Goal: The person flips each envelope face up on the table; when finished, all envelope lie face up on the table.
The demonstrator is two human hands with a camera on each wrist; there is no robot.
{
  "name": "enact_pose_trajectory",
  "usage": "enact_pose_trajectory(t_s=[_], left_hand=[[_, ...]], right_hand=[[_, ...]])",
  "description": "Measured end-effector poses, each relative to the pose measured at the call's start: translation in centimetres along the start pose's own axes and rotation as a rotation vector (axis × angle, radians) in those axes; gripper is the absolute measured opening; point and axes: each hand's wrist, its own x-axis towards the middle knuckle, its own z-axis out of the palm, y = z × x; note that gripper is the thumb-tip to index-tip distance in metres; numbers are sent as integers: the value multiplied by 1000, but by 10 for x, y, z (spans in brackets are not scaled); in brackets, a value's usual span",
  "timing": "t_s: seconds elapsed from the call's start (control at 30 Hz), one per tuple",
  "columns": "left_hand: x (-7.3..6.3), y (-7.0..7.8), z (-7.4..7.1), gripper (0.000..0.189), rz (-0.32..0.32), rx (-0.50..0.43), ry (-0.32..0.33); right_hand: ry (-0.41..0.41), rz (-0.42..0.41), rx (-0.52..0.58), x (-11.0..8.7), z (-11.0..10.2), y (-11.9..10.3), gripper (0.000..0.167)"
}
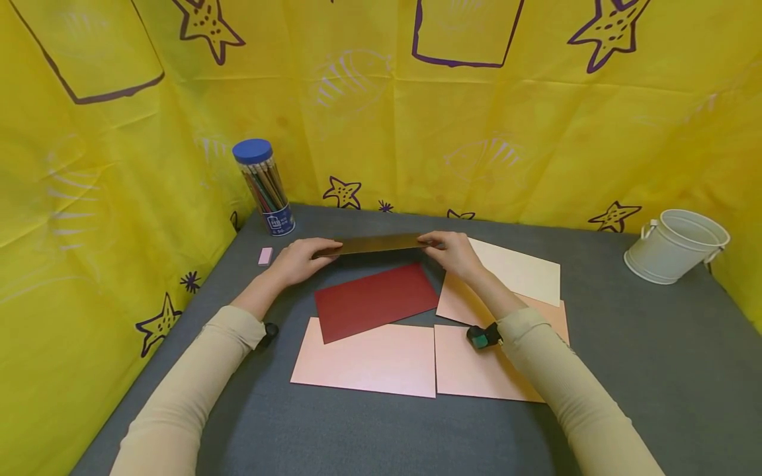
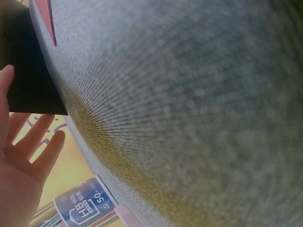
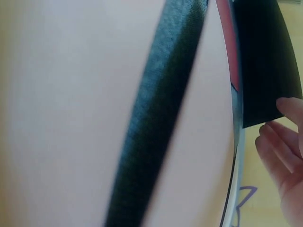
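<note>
A dark, stiff rectangular sheet (image 1: 381, 244) is held up by its two short ends above the far part of the table, tilted nearly edge-on in the head view. My left hand (image 1: 300, 260) pinches its left end between thumb and fingers; my right hand (image 1: 454, 252) pinches the right end. In both wrist views the sheet (image 2: 33, 71) looks almost black, and the right thumb (image 3: 289, 104) lies on its face. Just below it, a red sheet (image 1: 381, 297) overlaps a pale pink sheet (image 1: 369, 363). Under my right forearm lie another pink sheet (image 1: 455, 370), a peach sheet (image 1: 461, 301) and a cream sheet (image 1: 530, 268).
At the back left stands a blue-lidded tub of pencils (image 1: 264, 188), with a small pink eraser (image 1: 265, 256) before it. A white bucket (image 1: 669, 248) stands at the far right. Yellow printed cloth (image 1: 393, 132) walls the grey table (image 1: 357, 436) at the back and sides.
</note>
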Motion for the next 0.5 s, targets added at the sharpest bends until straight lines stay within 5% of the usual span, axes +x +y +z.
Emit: enact_pose_trajectory(t_s=[0.5], left_hand=[[2,3,0,25,-100,-104,271]], right_hand=[[141,-1,-87,-1,-4,-5,19]])
